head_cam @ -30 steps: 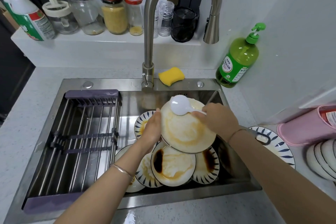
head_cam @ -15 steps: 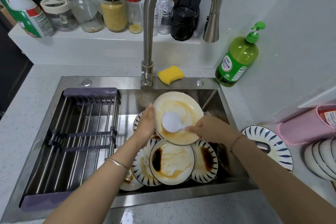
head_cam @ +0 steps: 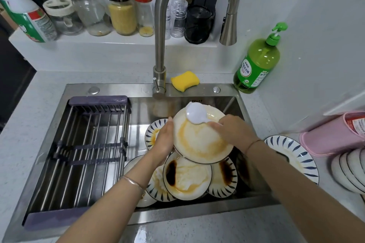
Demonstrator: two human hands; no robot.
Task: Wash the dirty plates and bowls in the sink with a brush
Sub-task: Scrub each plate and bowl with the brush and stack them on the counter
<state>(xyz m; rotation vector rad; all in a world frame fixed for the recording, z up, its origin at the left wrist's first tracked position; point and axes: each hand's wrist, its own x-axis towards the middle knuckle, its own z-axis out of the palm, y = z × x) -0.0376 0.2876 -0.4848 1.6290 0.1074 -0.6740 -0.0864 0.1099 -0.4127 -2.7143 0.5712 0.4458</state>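
My left hand (head_cam: 165,140) grips the left rim of a cream plate (head_cam: 199,144) smeared with orange sauce, holding it tilted over the steel sink (head_cam: 110,89). My right hand (head_cam: 232,131) holds the handle of a white round-headed brush (head_cam: 195,113), whose head rests on the plate's upper edge. Below lie several dirty plates: one with a dark stain (head_cam: 187,179), a blue-striped one (head_cam: 224,180) to its right and another (head_cam: 153,134) behind my left hand.
A purple-ended drain rack (head_cam: 87,144) fills the sink's left half. The faucet (head_cam: 160,45) arches overhead, with a yellow sponge (head_cam: 184,81) and green soap bottle (head_cam: 256,65) behind. A striped plate (head_cam: 292,156), stacked bowls (head_cam: 349,173) and a pink container (head_cam: 333,134) sit on the right counter.
The brush head slid from the plate's middle up to its top edge. Both hands and the plate shifted slightly with the scrubbing stroke.
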